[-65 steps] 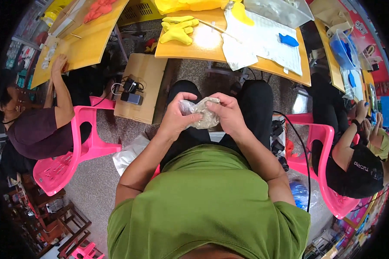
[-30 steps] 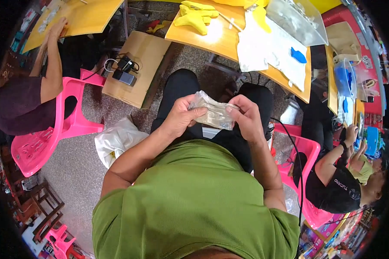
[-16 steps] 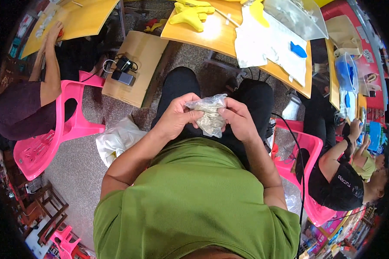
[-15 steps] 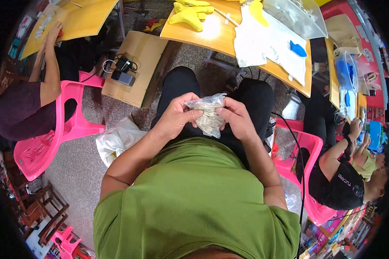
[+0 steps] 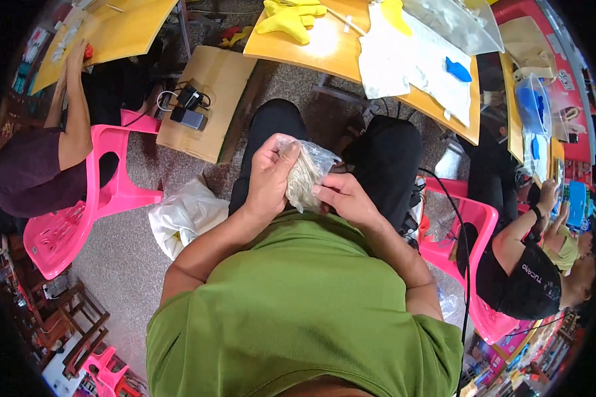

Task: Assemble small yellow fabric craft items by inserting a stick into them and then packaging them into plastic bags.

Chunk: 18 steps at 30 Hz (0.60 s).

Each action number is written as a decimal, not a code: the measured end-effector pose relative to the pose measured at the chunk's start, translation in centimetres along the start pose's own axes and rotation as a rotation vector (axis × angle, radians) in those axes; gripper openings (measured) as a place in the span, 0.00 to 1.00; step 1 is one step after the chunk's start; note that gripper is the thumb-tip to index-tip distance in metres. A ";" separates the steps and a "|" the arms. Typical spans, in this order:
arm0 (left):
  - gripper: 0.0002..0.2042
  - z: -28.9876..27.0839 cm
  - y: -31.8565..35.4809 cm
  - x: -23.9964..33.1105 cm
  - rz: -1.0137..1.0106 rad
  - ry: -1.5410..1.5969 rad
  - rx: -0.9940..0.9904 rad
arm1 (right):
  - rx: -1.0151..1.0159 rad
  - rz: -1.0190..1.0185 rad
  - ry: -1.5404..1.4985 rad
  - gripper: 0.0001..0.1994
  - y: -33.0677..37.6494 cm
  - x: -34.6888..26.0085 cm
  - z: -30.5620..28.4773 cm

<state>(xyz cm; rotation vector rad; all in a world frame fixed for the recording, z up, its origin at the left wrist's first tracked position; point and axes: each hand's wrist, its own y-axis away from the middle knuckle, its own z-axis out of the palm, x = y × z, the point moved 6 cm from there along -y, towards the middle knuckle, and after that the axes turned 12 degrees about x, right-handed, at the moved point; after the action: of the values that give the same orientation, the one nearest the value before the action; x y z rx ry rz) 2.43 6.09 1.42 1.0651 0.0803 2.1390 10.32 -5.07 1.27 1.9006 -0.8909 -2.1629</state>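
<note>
Over my lap I hold a small clear plastic bag (image 5: 305,177) with bundled beige, cord-like strands inside. My left hand (image 5: 269,173) grips its upper left side, the thumb laid across the front. At the lower right edge, my right hand (image 5: 343,194) pinches the bag between thumb and fingers. The bag is tilted, and its loose clear film sticks out toward the upper right. Some fingertips of both hands are hidden behind it.
Ahead stands a wooden table (image 5: 304,58) with yellow gloves (image 5: 290,20), a white cloth (image 5: 383,63) and a blue piece (image 5: 457,69). A cardboard box (image 5: 208,106) carries black adapters. A white plastic bag (image 5: 187,215) lies left on the floor. People sit on pink chairs (image 5: 102,178) either side.
The plastic bag has turned from lying fairly level to a steeper tilt and shifted slightly left. My left hand has risen along it; my right hand has moved lower.
</note>
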 end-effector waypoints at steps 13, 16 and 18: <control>0.12 -1.7 -0.1 -3.4 -0.431 0.099 -0.006 | 0.095 0.084 -0.391 0.09 -1.4 2.1 0.1; 0.12 -3.6 0.6 -5.3 -0.598 0.157 0.023 | 0.101 0.127 -0.383 0.08 -0.4 2.0 1.0; 0.11 -3.7 0.6 -6.0 -0.603 0.142 0.006 | 0.091 0.090 -0.405 0.07 -0.5 1.4 0.7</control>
<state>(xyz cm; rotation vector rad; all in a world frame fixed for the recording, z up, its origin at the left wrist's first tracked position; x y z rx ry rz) 1.72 2.77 -4.76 0.7638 0.4202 1.6574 9.52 -5.09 -0.17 1.4424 -1.1313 -2.5352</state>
